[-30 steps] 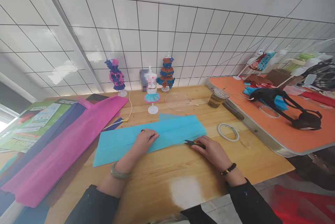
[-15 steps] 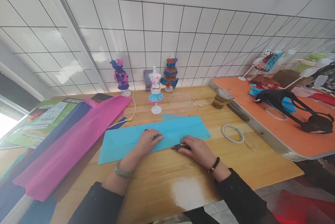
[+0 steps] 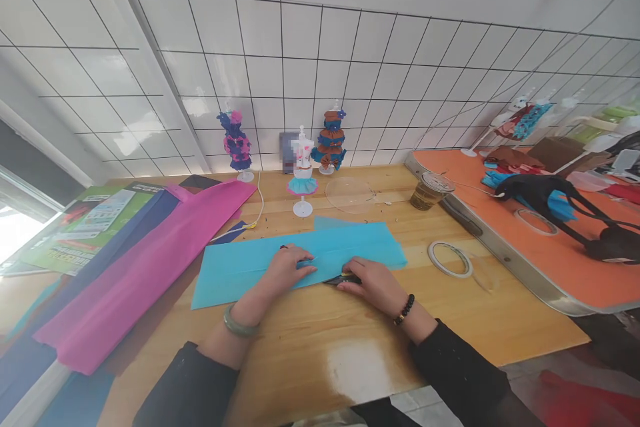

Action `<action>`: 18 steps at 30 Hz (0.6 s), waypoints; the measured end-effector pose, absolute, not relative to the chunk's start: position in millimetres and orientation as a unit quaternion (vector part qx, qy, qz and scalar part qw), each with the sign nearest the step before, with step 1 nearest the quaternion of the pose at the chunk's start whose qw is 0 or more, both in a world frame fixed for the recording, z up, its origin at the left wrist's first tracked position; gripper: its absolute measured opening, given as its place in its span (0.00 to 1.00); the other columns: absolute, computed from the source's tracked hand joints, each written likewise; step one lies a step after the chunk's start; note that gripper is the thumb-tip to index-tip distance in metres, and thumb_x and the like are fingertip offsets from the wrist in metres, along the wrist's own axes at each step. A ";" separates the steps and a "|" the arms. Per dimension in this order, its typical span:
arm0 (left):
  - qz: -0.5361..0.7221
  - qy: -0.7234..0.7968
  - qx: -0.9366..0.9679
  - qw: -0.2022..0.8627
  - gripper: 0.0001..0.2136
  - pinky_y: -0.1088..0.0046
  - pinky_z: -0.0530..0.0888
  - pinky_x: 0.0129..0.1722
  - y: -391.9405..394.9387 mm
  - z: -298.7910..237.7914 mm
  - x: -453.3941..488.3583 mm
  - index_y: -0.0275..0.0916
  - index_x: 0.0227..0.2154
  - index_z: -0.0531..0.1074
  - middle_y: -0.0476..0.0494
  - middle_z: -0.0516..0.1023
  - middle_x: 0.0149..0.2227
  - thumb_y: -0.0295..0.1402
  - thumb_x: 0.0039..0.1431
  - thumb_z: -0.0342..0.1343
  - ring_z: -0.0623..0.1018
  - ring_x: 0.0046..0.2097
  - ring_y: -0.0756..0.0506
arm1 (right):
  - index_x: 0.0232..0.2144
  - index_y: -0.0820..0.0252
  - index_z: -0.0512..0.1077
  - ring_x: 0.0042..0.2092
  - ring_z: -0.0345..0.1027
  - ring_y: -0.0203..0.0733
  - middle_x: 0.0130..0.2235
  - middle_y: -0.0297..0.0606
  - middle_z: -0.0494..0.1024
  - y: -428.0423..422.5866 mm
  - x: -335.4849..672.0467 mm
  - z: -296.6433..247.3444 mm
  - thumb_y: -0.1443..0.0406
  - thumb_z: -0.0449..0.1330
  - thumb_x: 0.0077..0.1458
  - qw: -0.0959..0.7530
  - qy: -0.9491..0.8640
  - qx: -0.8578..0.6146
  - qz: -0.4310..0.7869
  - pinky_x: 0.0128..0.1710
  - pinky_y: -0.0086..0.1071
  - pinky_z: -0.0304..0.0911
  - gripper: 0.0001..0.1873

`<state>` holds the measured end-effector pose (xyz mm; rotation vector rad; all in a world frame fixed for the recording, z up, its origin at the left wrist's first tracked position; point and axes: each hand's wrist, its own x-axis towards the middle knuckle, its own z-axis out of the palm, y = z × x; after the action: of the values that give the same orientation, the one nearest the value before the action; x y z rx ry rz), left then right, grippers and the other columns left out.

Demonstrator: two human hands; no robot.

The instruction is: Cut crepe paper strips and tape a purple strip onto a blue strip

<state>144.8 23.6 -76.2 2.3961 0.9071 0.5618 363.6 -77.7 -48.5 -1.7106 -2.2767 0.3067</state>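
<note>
I see a wood table (image 3: pixel 290 347) on my feed, blue sheet (image 3: pixel 357 247) flat across its middle. Left: pink fabric (image 3: pixel 160 270) over dark blue material (image 3: pixel 95 266), green packet (image 3: pixel 90 217) beside it. Along the back, upright: three dressed mini mannequins (image 3: pixel 303 177). Clear disc (image 3: pixel 350 194) just right of the middle one, lidded cup (image 3: pixel 428 194) further right. Tape roll (image 3: pixel 456 274) flat, right of the sheet. Orange-topped table (image 3: pixel 537 264) alongside, black strapped item (image 3: pixel 540 188) on it.

Lower centre, the table (image 3: pixel 300 347) looks like smooth, glossy wood; the blue sheet (image 3: pixel 230 270) is matt and cloth-like. Shiny wall tiles (image 3: pixel 260 27) span the upper frame; the cup (image 3: pixel 430 192), right of centre, looks like clear plastic.
</note>
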 end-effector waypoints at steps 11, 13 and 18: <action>0.179 0.328 0.903 0.211 0.22 0.67 0.64 0.44 14.5 -69.3 147.1 0.42 0.42 0.70 0.47 0.75 0.38 0.47 0.45 0.59 0.69 0.43 0.43 | 0.31 0.57 0.69 0.32 0.67 0.40 0.31 0.37 0.74 -80.1 366.6 -48.6 0.48 0.50 0.53 0.133 -0.777 -0.602 0.128 0.30 0.31 0.57 0.20; 0.176 0.329 0.904 0.207 0.22 0.67 0.63 0.44 13.9 -68.8 147.8 0.42 0.43 0.70 0.47 0.75 0.38 0.46 0.45 0.59 0.69 0.43 0.43 | 0.31 0.58 0.69 0.32 0.66 0.39 0.31 0.37 0.74 -80.0 366.5 -47.7 0.48 0.50 0.53 0.132 -0.778 -0.601 0.128 0.30 0.31 0.57 0.20; 0.177 0.333 0.903 0.203 0.22 0.67 0.63 0.43 13.2 -68.4 148.3 0.42 0.43 0.70 0.47 0.75 0.37 0.47 0.46 0.58 0.69 0.43 0.43 | 0.31 0.58 0.69 0.32 0.66 0.39 0.31 0.37 0.73 -78.6 364.8 -49.3 0.48 0.50 0.53 0.132 -0.779 -0.600 0.123 0.30 0.30 0.57 0.20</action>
<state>148.3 13.2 -68.4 2.5211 0.9297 0.4950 364.8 -78.6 -49.3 -1.7420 -2.2621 0.3565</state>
